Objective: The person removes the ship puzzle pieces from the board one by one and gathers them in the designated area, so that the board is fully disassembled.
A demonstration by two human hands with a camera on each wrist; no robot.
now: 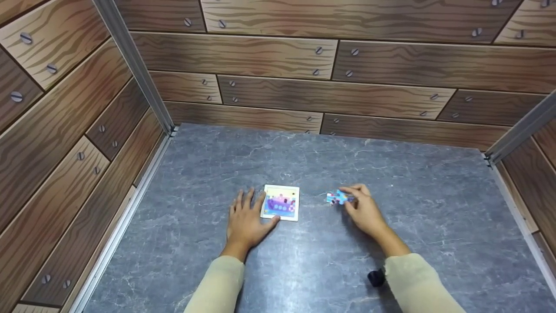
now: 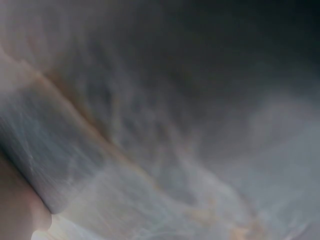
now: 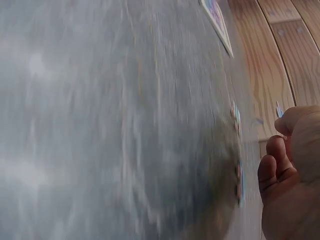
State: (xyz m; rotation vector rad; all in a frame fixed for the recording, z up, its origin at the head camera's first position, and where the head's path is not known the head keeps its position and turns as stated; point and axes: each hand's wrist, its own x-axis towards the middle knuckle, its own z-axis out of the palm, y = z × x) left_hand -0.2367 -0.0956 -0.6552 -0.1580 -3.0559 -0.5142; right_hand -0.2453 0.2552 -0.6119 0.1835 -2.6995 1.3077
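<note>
A square picture puzzle with a white border and a purple ship lies on the grey tabletop. My left hand lies flat beside it with fingers spread, the index finger and thumb touching its left and lower edges. Right of the puzzle, my right hand pinches a small puzzle piece between thumb and finger. Below that hand, colourful loose puzzle pieces lie on the surface; their number is hard to tell. The left wrist view is blurred, with only a bit of hand at its lower left.
A small black object sits by the right sleeve. Wood-patterned panels stand at the back and both sides of the grey marbled tabletop, joined by metal corner posts.
</note>
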